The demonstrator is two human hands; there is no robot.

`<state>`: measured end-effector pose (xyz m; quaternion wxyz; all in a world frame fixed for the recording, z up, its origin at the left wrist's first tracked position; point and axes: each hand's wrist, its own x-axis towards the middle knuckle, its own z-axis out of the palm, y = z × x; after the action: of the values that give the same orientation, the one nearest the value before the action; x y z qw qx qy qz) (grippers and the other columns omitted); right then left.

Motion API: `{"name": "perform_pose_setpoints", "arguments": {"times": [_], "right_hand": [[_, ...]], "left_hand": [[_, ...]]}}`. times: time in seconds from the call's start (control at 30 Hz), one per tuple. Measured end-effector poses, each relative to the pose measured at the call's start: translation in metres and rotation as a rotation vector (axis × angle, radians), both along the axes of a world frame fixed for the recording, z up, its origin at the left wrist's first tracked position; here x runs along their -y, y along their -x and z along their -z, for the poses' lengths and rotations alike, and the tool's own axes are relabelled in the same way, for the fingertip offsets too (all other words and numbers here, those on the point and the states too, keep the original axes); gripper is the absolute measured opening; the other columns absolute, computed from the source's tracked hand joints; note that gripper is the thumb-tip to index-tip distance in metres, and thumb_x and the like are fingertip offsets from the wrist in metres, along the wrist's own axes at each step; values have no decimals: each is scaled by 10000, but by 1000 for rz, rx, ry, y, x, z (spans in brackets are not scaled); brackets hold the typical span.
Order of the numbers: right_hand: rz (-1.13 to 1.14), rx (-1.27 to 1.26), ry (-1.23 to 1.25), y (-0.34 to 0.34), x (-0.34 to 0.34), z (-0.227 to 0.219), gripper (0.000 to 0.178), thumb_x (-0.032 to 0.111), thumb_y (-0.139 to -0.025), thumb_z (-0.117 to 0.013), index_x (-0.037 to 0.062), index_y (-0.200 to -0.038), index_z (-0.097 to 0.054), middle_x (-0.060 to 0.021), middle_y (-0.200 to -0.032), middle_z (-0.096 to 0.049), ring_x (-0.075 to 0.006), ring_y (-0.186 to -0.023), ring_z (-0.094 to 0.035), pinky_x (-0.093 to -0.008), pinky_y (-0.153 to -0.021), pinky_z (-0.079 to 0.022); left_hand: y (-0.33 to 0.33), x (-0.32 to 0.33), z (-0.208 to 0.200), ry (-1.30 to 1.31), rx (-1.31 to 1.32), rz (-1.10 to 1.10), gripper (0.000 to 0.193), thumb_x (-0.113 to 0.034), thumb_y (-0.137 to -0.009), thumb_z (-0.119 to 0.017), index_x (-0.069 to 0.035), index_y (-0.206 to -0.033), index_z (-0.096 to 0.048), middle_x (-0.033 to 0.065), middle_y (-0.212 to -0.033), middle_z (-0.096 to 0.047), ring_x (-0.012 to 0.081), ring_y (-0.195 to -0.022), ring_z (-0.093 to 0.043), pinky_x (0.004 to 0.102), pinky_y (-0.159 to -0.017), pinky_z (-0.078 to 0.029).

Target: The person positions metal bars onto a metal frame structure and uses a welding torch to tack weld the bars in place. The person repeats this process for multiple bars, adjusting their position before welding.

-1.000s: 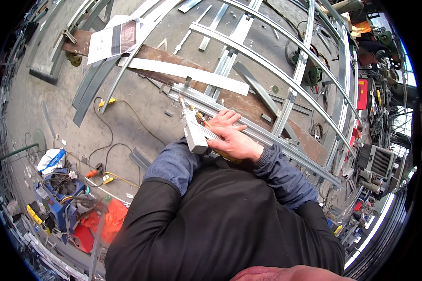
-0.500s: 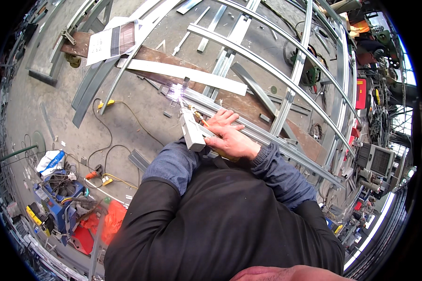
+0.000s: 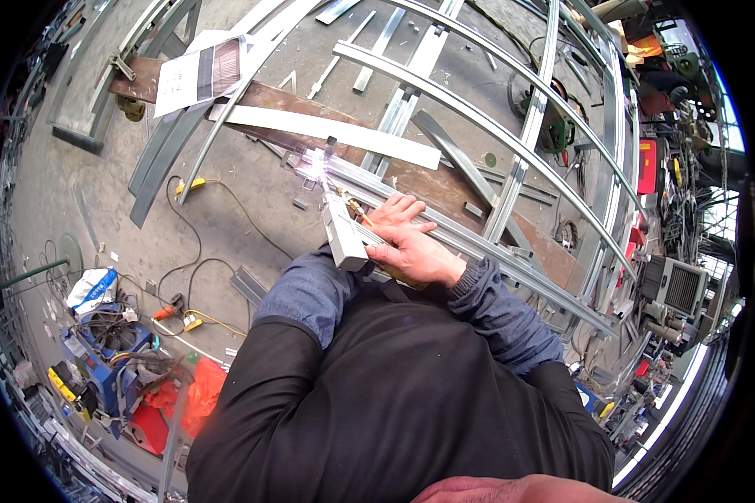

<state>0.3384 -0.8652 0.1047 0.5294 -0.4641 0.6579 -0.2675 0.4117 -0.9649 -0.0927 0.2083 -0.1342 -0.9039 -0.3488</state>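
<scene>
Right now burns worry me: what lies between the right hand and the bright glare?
The head view shows the grey tool with its yellowish fitting there.

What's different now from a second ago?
A bright violet-white light has appeared at the tip of the grey tool; a second ago there was none. Nothing was grabbed or let go, and nothing clearly moved. The right grip is still on the tool, and the left grip still lies over the metal rails.

Metal wkshp: grey concrete flr [image 3: 243,172], long silver metal rails [image 3: 445,95], blue boxy machine [image 3: 102,370], grey oblong handheld tool [image 3: 344,240] w/ violet-white glare [image 3: 315,166] at tip.
</scene>
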Motion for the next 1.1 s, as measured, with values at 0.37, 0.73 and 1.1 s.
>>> {"name": "perform_pose_setpoints", "arguments": {"times": [0.37, 0.73, 1.1], "right_hand": [[-6, 9, -12, 1, 0, -9, 567, 423, -1114, -675, 47, -1535, -629, -195, -1351, -727, -327, -1289, -675, -430, -1115, -502], [15, 1, -32, 1, -8, -9, 603, 472, -1104, -683, 84, -1561, -622, -200, -1393, -722, -341, -1303, -678, -434, -1115, -510], [-4, -7, 4, 10, -18, -24, 611, 413, -1124, -641, 73, -1622, -541, -215, -1417, -695, -329, -1325, -660, -438, -1126, -502]], "left_hand": [[2, 0, 0, 85, -82, -38, 583, -460, -887, -617, -247, -1416, -740, 220, -1421, -600, 382, -1311, -570, 528, -1078, -454], [1, 2, -8, 80, -62, -24, 617, -445, -858, -645, -239, -1435, -721, 214, -1431, -589, 377, -1324, -562, 524, -1091, -454], [0, 4, -29, 116, 19, 0, 601, -420, -873, -653, -251, -1447, -708, 209, -1417, -586, 378, -1318, -560, 530, -1100, -453]]}}
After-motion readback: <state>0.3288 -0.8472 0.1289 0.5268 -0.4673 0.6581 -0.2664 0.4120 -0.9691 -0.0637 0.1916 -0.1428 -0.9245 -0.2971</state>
